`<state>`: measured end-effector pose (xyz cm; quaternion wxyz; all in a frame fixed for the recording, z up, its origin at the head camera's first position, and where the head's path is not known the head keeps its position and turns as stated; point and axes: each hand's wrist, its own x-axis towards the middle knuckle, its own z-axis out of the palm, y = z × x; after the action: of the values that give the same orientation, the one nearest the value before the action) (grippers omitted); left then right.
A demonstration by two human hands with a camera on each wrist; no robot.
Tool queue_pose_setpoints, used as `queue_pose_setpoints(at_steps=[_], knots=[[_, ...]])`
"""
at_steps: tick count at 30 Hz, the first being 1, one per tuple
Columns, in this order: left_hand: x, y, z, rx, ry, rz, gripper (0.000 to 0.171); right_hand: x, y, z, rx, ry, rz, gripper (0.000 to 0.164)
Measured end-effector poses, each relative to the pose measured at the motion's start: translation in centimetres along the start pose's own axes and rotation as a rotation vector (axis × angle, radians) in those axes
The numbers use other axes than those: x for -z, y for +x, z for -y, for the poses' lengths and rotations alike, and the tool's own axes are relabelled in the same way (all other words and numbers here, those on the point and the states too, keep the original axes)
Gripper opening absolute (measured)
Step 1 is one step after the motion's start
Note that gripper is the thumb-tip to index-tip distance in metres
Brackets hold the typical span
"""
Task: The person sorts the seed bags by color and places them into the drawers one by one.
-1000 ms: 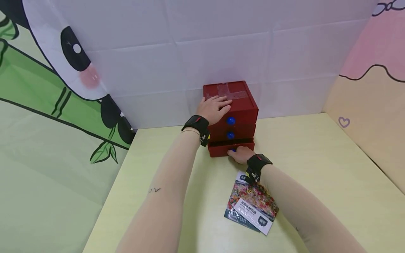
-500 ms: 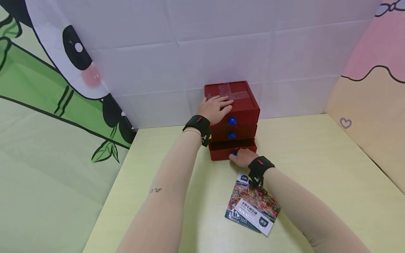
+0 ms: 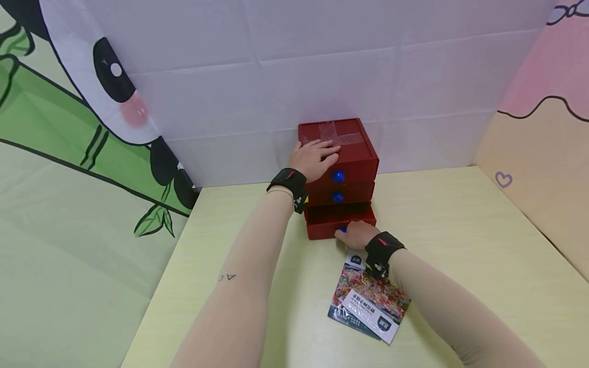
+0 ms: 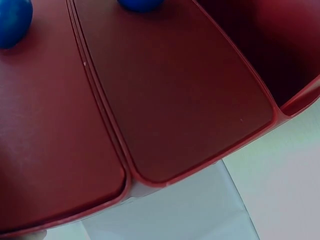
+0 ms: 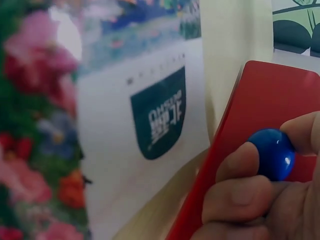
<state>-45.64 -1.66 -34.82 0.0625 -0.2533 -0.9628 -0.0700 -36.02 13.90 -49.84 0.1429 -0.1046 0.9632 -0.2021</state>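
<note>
A red chest of drawers (image 3: 352,156) with three drawers and blue round knobs stands against the back wall. My left hand (image 3: 314,161) rests with fingers spread on its top, near the left front corner. The bottom drawer (image 3: 322,230) is pulled partway out, and its dark inside shows. My right hand (image 3: 359,235) pinches that drawer's blue knob (image 5: 274,154) between thumb and finger. In the left wrist view the upper two drawer fronts (image 4: 175,95) sit closed beside the gap of the bottom one. Below my right wrist lie flower-printed seed packets (image 3: 368,301).
The packets overlap each other on the pale table (image 3: 460,230), partly under my right forearm. A white cloth wall (image 3: 322,76) rises behind the chest, and a printed side panel (image 3: 529,168) stands at the right.
My right hand has drawn the bottom drawer further out toward me, widening its opening. My left hand has stayed on top of the chest.
</note>
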Motion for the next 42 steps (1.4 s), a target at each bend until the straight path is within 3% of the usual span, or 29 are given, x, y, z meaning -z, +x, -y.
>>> queue_pose_setpoints(at_steps=[12,31,42], knots=[[-0.1,0.0,-0.2,-0.003,-0.019,-0.013,0.049,-0.2,-1.4,0.1,0.009,-0.051,-0.009,0.05],[-0.3,0.0,0.0,0.006,-0.017,-0.023,0.048,-0.8,-3.2,0.6,0.016,-0.052,0.008,0.046],[-0.4,0.2,0.3,0.0,-0.018,-0.019,0.048,-1.5,-4.0,0.7,0.021,-0.038,-0.005,0.051]])
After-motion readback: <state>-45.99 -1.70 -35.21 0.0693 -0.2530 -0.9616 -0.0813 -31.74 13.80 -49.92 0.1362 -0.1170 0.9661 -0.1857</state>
